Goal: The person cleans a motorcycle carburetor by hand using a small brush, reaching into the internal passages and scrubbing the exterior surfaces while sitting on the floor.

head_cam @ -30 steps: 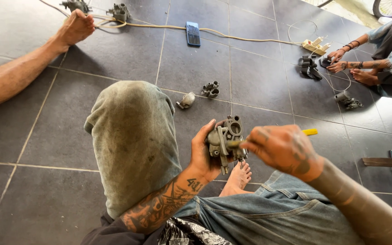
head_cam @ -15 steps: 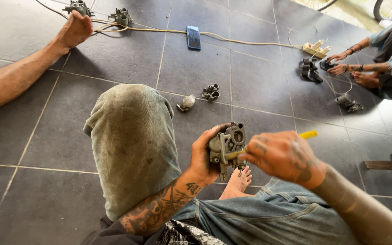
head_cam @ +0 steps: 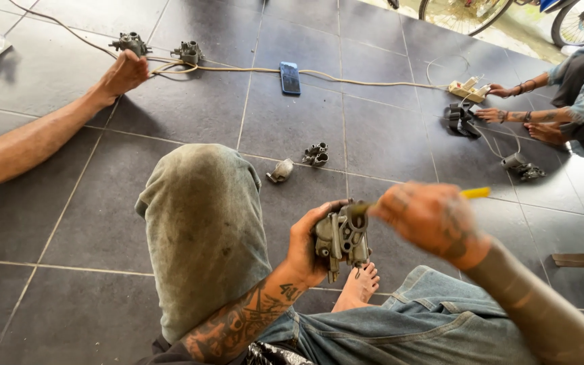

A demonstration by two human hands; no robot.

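The grey metal carburettor body (head_cam: 341,235) sits between the left hand (head_cam: 309,245) and right hand (head_cam: 434,220), above a bare foot (head_cam: 359,285), with two small grey metal parts (head_cam: 300,162) on the tiled floor (head_cam: 55,223) beyond, and a dark rectangular phone (head_cam: 290,78) farther behind them.

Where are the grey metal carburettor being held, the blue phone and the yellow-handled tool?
grey metal carburettor (head_cam: 341,236), head view, on the middle of its body.
blue phone (head_cam: 290,78), head view, on its flat face.
yellow-handled tool (head_cam: 475,192), head view, on the handle's exposed end.
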